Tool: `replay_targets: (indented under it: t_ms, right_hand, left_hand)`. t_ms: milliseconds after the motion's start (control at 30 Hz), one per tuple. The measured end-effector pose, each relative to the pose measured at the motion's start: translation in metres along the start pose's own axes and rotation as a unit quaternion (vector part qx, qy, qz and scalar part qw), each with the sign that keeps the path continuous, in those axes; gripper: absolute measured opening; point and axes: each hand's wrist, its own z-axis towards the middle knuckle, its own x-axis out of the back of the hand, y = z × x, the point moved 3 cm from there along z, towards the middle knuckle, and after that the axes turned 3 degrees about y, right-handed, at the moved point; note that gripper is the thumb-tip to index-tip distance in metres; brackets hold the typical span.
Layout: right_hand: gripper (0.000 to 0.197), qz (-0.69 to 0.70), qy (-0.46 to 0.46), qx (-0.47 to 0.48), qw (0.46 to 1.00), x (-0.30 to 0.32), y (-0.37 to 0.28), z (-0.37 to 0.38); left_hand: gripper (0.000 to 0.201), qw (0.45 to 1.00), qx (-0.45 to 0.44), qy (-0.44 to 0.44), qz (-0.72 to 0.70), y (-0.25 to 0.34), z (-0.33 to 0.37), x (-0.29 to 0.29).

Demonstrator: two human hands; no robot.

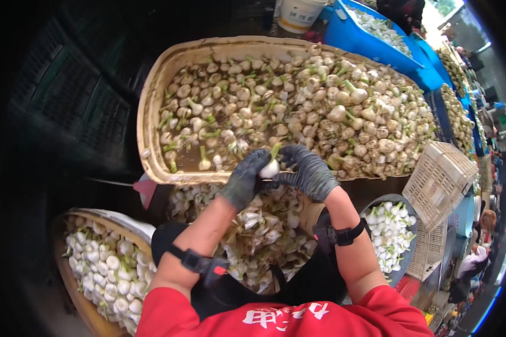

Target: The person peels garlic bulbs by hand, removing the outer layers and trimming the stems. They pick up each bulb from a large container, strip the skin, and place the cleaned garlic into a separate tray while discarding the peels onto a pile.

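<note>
Between my gloved hands, just over the tub's near rim, is a white garlic bulb with a short green stem pointing up. My left hand, in a dark grey glove, is closed around its left side. My right hand, in a striped grey glove, curls in from the other side, fingertips at the stem and thumb by the bulb's underside. Right in front is a large off-white tub of muddy, unpeeled garlic bulbs, with brown water showing at its left. Loose garlic skins are heaped below my hands.
Peeled white bulbs fill a grey basin at my right and a yellowish tub at lower left. Pale plastic crates stand beyond the basin. A blue tub and white bucket are at the back. Other people appear far right.
</note>
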Motion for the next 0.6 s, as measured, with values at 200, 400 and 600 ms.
replay_targets:
  t_ms: [200,400,600]
  right_hand:
    - [0.053,-0.252,-0.288,0.064,0.922,-0.081,0.07,-0.028]
    - [0.035,-0.191,-0.319,0.062,0.926,-0.088,0.015,-0.028]
    - [0.04,-0.17,-0.299,0.082,0.935,-0.093,-0.002,-0.008]
  left_hand:
    - [0.027,0.952,-0.251,-0.104,0.142,0.028,0.0,-0.136]
    - [0.048,0.791,-0.103,0.141,0.586,0.02,0.08,0.033]
    - [0.056,0.591,0.333,0.228,0.698,-0.051,0.107,0.309]
